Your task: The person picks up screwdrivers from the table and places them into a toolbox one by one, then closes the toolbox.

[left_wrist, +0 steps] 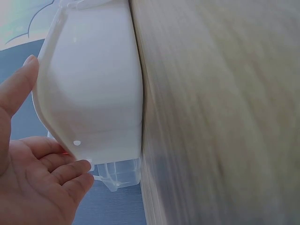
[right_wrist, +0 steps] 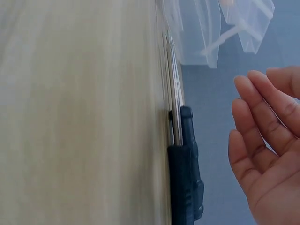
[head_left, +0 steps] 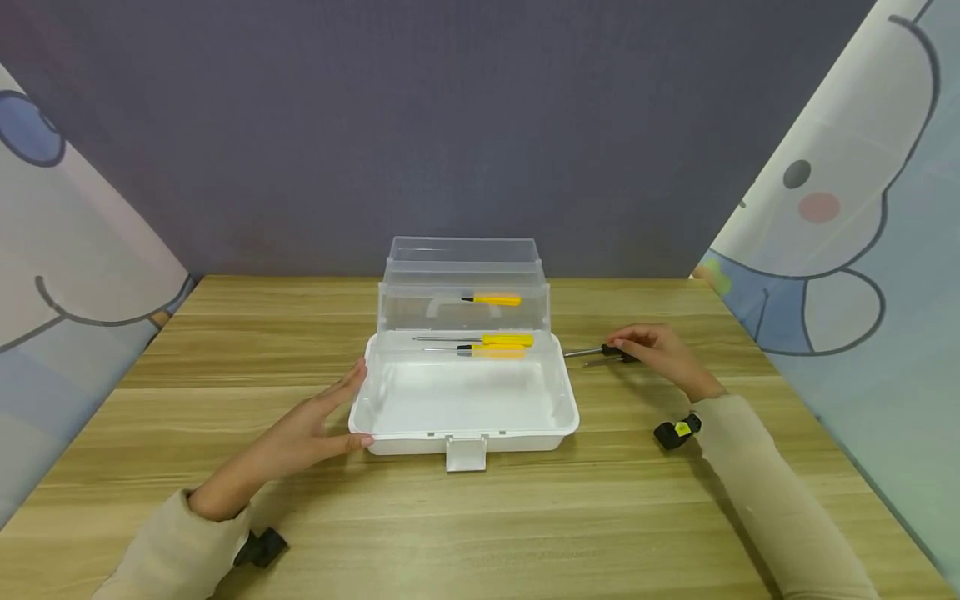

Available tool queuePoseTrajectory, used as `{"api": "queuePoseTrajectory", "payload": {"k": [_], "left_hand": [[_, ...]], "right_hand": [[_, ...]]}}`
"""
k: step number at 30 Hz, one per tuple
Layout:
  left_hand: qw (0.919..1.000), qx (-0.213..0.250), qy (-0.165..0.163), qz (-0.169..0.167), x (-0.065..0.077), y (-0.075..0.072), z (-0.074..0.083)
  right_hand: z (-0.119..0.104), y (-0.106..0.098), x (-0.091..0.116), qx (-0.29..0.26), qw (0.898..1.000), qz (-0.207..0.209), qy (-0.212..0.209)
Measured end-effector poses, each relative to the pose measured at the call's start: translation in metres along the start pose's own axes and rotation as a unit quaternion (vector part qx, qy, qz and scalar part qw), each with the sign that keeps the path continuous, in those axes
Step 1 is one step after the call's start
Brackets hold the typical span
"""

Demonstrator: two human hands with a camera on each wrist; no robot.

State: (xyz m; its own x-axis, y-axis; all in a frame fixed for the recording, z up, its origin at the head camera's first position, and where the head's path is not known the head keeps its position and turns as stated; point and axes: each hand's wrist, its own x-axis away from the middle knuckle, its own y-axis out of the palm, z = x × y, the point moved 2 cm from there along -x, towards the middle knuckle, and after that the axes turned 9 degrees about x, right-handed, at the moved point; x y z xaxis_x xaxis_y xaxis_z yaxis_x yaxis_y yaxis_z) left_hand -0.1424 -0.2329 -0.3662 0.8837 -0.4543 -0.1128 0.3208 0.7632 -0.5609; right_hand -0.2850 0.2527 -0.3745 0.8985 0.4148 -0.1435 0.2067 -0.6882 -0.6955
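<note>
In the head view, a white box (head_left: pixel 465 398) stands on the wooden tabletop (head_left: pixel 525 517), its clear lid (head_left: pixel 465 271) raised at the far side and its latch (head_left: pixel 466 456) hanging at the near side. The left hand (head_left: pixel 298 429) rests against the box's left side, fingers spread and thumb by the near left corner. The right hand (head_left: pixel 663 357) is bent over two black-handled screwdrivers (head_left: pixel 611 350) just right of the box, their tips toward the left. Yellow-handled screwdrivers (head_left: pixel 507 340) lie along the box's far side, tips also left.

In the left wrist view, thumb and fingers lie loosely at the rim without clasping it. Light, steady contact there should be enough to keep the box from sliding.

In the right wrist view, the fingers are relaxed, hold nothing and stand apart from the black handles (right_wrist: pixel 180 183). A good pinch would close on one thick handle from both sides, the neighbour left alone, since the two lie almost together and could come up as a pair. The handles look dull black, the front one grooved, the other lumpier; the slim metal shafts (right_wrist: pixel 176 108) shine.
</note>
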Motion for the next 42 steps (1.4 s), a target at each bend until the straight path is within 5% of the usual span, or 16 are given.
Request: {"api": "queuePoseTrajectory", "payload": {"k": [24, 42], "left_hand": [[1.0, -0.009, -0.003, -0.001, -0.001, 0.0, -0.001], [0.9998, -0.019, -0.002, 0.001, 0.0, 0.0, -0.001]], "right_hand": [[0.03, -0.023, 0.013, -0.008, 0.998, 0.02, 0.064], [0.044, -0.036, 0.024, -0.009, 0.997, -0.015, 0.081]]}}
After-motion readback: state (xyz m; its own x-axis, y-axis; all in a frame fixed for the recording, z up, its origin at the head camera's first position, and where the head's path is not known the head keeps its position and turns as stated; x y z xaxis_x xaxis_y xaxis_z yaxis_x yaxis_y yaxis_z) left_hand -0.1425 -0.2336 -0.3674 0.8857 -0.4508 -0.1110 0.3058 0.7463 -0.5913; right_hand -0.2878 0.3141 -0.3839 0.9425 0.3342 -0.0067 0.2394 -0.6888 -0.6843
